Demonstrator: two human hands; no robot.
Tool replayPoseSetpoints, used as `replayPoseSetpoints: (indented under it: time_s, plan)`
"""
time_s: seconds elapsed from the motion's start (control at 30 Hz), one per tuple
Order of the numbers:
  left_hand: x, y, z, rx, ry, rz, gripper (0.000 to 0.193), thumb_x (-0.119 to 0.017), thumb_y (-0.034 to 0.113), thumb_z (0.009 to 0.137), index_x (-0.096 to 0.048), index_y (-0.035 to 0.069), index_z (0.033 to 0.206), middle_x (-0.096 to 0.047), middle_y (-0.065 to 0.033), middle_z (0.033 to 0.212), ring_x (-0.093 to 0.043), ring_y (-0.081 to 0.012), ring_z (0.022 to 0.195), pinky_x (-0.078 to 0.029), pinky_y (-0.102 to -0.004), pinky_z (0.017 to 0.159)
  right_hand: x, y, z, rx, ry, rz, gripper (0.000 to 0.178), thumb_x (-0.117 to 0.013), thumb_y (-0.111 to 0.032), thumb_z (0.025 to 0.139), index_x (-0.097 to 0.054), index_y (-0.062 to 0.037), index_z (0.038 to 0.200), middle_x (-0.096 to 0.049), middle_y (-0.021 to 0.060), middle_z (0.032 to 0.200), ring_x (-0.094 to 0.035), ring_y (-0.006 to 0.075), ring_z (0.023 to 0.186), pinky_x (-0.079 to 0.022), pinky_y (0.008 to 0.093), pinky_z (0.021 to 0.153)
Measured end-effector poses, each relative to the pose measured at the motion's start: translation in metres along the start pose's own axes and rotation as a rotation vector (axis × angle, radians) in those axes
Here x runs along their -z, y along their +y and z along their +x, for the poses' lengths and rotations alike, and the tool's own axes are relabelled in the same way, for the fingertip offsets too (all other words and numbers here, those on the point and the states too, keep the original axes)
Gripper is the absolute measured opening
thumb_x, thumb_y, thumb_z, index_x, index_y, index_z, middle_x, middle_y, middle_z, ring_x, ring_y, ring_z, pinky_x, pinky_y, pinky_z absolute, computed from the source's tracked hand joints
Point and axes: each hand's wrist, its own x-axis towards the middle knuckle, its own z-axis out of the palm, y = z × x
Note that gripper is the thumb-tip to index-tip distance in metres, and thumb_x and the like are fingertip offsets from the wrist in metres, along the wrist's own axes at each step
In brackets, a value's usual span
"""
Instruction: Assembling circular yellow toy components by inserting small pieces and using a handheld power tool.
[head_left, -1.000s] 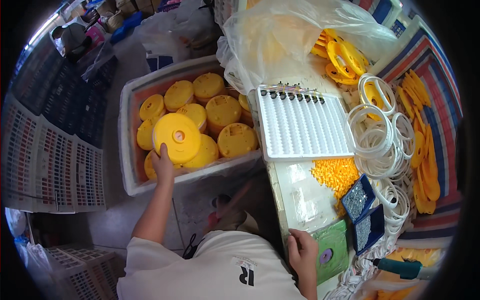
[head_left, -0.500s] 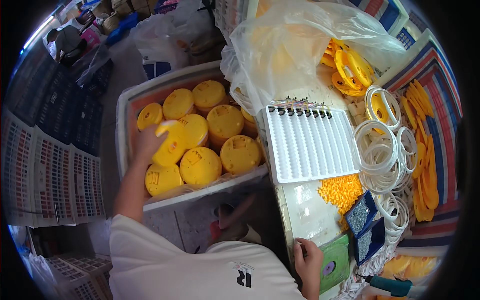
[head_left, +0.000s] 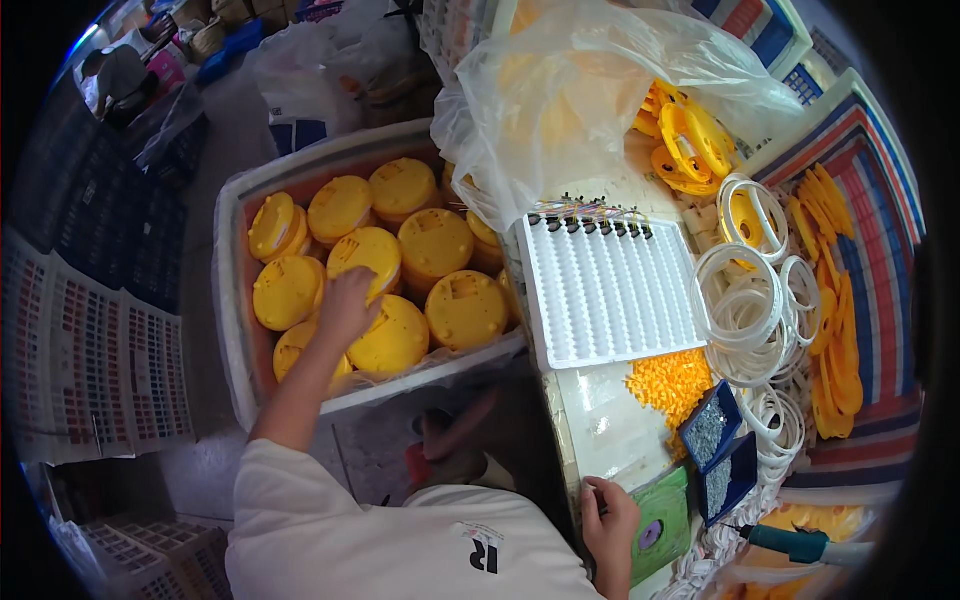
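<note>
Round yellow plastic cases [head_left: 436, 243] stand close together in stacks inside a large white-rimmed box at the left. My left hand [head_left: 350, 303] reaches in among them, its fingers bent against the near edge of the middle round yellow case [head_left: 364, 256]; the fingertips are partly hidden. On the table's near edge rests my right hand [head_left: 610, 522], thumb and fingers curled together. Whatever lies between them is too small to name. Right beside that hand is a green square block [head_left: 662, 535] with a purple round centre.
A white ribbed tray [head_left: 610, 290] holds a row of wired black parts at its far end. Nearby are orange pieces [head_left: 668, 388], blue bins [head_left: 728, 475] of small metal parts, white rings [head_left: 745, 310] and a power screwdriver [head_left: 790, 543]. Plastic sheeting [head_left: 550, 110] covers the far table end.
The yellow case that my left hand held up is out of it; the hand has moved right to the middle case. The view has shifted slightly. My right hand stays put.
</note>
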Motion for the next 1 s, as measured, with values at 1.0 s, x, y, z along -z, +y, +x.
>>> replayPoseSetpoints:
  time_s: [1.0]
  plan:
    - [-0.074,0.469,0.335,-0.74,0.153,0.074,0.055,-0.071,0.019,0.092,-0.056,0.007,0.143,-0.05,-0.0134,0.157,-0.035,-0.0351,0.154,-0.032,-0.0601,0.121,0.013,0.079,-0.036,-0.169,0.493,0.081,0.027,-0.077,-0.023,0.09,-0.069,-0.005,0.071,-0.064,0.0125,0.066,-0.065,0.0306,0.058,-0.048,0.0414,0.053]
